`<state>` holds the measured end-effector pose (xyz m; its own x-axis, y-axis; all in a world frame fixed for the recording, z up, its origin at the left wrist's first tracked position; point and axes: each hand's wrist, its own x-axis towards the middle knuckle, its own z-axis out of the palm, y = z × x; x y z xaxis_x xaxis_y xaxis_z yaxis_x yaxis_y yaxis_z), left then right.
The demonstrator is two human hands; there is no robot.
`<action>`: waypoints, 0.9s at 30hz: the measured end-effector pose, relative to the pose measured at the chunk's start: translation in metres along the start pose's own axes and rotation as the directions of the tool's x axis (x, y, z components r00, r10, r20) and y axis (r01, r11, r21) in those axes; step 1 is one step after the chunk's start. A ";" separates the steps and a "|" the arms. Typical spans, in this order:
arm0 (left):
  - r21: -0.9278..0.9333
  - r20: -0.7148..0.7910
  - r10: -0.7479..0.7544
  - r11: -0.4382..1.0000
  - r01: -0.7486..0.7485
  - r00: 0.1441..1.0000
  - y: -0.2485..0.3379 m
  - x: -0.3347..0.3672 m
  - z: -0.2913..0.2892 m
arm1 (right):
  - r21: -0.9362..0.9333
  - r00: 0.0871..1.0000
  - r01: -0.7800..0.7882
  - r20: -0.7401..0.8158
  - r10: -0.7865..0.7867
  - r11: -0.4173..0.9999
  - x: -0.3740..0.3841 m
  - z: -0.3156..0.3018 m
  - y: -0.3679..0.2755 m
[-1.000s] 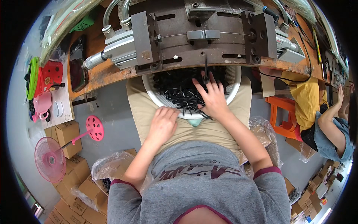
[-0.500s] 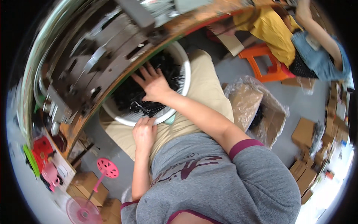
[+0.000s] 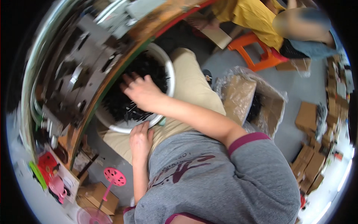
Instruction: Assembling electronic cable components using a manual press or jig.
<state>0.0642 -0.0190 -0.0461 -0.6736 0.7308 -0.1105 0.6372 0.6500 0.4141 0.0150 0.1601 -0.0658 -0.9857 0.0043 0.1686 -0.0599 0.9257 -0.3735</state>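
A round white plastic basket [image 3: 172, 80] rests on my lap, partly under the edge of the workbench. It holds a heap of small, thin black pieces [image 3: 126, 108], too jumbled to name. My right hand [image 3: 143, 92] is over the heap, its fingers apart and bent down into the black pieces; the tips are blurred, and I see nothing held. On the near rim, my left hand [image 3: 140, 143] has its fingers hooked over the edge, gripping the basket.
A workbench [image 3: 145, 26] with metal machine parts [image 3: 80, 74] curves along the left. To the right stands a plastic-lined carton [image 3: 270, 115] with black pieces inside. Beyond are an orange stool [image 3: 257, 56] and a person in yellow [image 3: 257, 22]. A pink fan [image 3: 115, 176] stands lower left.
My right hand's spread fingers have bent down, and the hand has turned toward the heap's left side. My left hand stays at the rim. The whole view has shifted somewhat.
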 end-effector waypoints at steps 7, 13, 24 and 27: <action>-0.143 -0.099 0.018 0.989 -0.033 0.995 0.013 -0.013 -0.023 | 0.389 0.978 0.021 -0.199 0.062 0.921 -0.037 -0.059 0.044; -0.126 -0.389 0.050 0.986 -0.107 0.920 0.008 -0.012 -0.068 | 0.500 0.927 0.043 -0.343 0.152 0.865 -0.019 -0.118 0.032; 0.060 -0.892 0.134 0.981 -0.182 0.432 -0.001 -0.008 -0.218 | 0.117 0.645 0.642 -0.617 -0.452 0.758 0.145 -0.239 -0.047; 0.071 -0.875 0.181 0.965 -0.251 0.449 0.005 0.001 -0.231 | 0.126 0.765 0.559 -0.460 -0.451 0.819 0.216 -0.252 -0.052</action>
<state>-0.0201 -0.0630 0.1644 -0.5148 0.2638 0.8157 0.8110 0.4585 0.3635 -0.1555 0.2085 0.2196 -0.6545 -0.2405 0.7168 -0.6202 0.7131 -0.3270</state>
